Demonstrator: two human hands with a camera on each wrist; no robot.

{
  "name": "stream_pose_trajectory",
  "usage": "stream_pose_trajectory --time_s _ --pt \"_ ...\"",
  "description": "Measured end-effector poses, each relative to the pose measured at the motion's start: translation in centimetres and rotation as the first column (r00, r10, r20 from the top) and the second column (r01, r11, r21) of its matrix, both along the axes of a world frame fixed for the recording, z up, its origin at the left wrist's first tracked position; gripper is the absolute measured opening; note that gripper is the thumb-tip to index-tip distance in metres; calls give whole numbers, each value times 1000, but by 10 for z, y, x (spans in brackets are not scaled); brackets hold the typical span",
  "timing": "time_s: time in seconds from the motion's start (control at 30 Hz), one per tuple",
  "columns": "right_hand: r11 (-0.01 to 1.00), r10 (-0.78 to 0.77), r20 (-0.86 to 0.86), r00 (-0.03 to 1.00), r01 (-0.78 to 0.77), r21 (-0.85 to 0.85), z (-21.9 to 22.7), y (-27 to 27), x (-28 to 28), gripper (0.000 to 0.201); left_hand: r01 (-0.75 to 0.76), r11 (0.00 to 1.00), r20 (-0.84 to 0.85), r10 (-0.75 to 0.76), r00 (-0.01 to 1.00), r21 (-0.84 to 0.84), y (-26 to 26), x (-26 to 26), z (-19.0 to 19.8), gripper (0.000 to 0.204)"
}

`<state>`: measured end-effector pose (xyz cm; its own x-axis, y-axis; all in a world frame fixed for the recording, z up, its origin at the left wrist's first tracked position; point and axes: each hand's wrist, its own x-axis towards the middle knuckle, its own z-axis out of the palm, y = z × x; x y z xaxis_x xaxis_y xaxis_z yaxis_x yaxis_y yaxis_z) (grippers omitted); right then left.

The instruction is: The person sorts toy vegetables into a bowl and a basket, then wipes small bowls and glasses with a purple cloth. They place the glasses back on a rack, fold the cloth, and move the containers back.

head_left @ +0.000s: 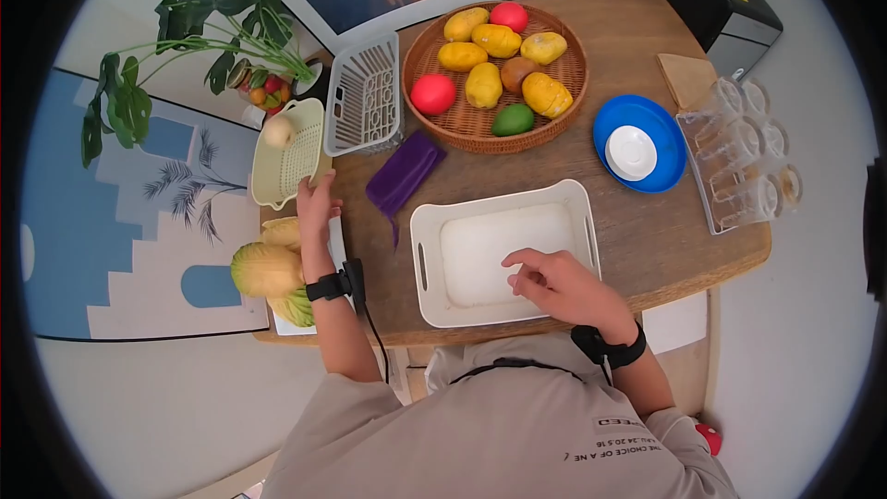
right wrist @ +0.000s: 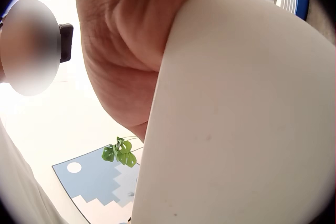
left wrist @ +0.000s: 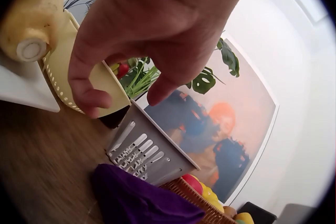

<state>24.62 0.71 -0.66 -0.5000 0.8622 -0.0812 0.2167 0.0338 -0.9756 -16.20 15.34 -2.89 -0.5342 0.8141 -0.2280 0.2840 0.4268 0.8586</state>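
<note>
My left hand [head_left: 317, 207] is at the near end of a pale green perforated basket [head_left: 261, 187], with its thumb and fingers apart. In the left wrist view the fingers [left wrist: 86, 90] overlap the basket's end, and the gap to the thumb holds nothing. Inside that basket lies one pale round item [head_left: 278, 133]. Over the right part of a white rectangular bin [head_left: 427, 300] hovers my right hand [head_left: 565, 285], its fingers loosely bent and holding nothing. The bin's wall [right wrist: 236, 108] hides those fingers in the right wrist view.
Cabbages [head_left: 268, 270] lie on a white tray [head_left: 336, 233] at the left. Beyond the bin are a purple cloth pouch [head_left: 404, 176], a grey basket [head_left: 393, 92] and a wicker basket [head_left: 448, 136] of fruit. Rightward stand a blue plate [head_left: 672, 134] with white dishes and a rack of glasses [head_left: 739, 152].
</note>
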Motion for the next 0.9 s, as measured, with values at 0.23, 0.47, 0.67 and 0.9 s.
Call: stream_pose_trajectory --time_s 0.23,0.47,0.67,0.9 --pt "1000 3 -5 1000 -3 30 3 -1 0 24 50 998 -64 -48 997 30 -1 19 4 85" --pt "994 16 -40 999 -12 107 -1 -1 1 22 341 925 -459 -234 857 166 7 59 25 72" --pt "991 22 -43 999 -16 134 -4 -1 1 21 906 416 -548 -776 312 -74 46 188 58 45" --pt "992 0 -8 1000 1 125 -2 -3 1 23 920 -64 -307 -932 -194 -387 115 251 26 61"
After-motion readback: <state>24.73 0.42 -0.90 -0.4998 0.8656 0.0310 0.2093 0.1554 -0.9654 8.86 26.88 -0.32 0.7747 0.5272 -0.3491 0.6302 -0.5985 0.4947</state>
